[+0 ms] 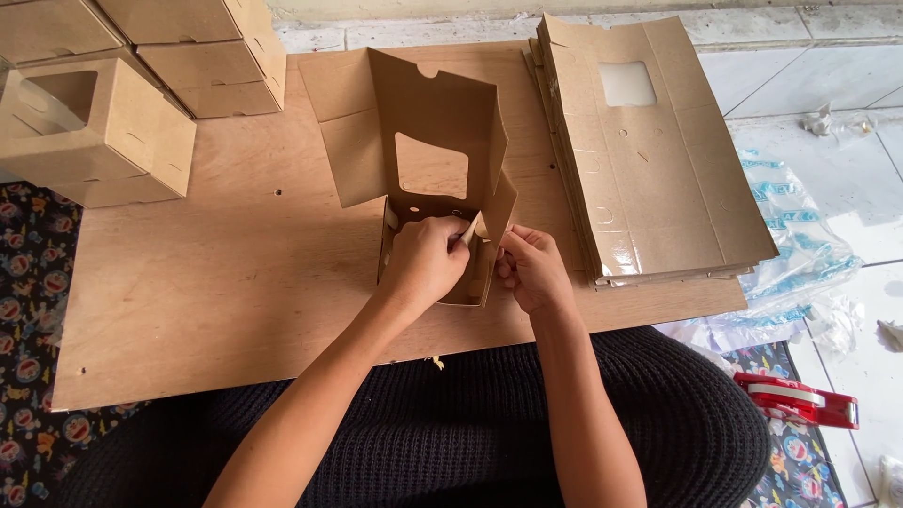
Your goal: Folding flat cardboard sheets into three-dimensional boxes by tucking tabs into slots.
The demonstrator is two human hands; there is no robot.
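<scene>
One half-folded box (428, 169), four finished boxes (99, 132), one flat stack (649, 160), one red tape dispenser (798, 400)

1. I see even, soft daylight across the whole view, bright but not harsh.
2. The white floor tiles (837, 85) at upper right are the brightest area, close to washed out.
3. Shadows are faint: a soft one lies under the hands (475, 263) on the worktop (235, 282).
4. Focus is sharp throughout; straight lines bow slightly toward the frame edges.

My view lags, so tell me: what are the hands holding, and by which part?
Both hands, left hand and right hand, grip the half-folded cardboard window box by the flaps at its near end.
</scene>
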